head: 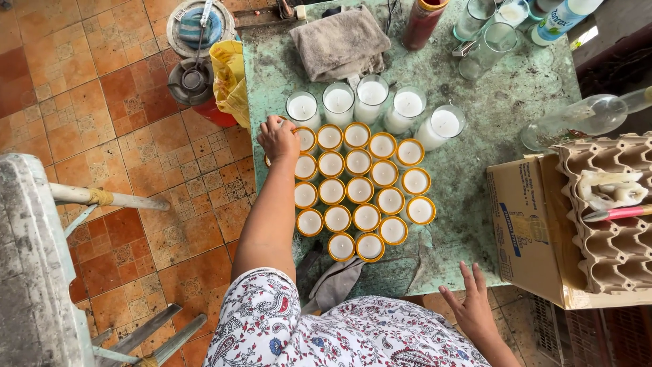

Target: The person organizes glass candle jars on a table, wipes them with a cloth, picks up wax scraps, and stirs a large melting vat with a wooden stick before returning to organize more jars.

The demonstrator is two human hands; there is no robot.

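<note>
Several small yellow-rimmed cups of white wax (360,190) stand in rows on the worn green table (502,102). My left hand (278,139) reaches to the far left corner of this group and closes over a yellow candle cup (267,162) at the table's left edge. Behind the cups is a row of taller clear glass candles (372,100) filled with white wax. My right hand (468,309) hovers flat, fingers spread, holding nothing, just off the table's front edge beside the cardboard box (523,224).
A grey towel (339,42), a red bottle (421,24) and empty glasses (489,41) stand at the back. A clear bottle (577,121) lies at right above an egg tray (611,231). A yellow bag (229,78) and buckets (193,30) sit left on the tiled floor.
</note>
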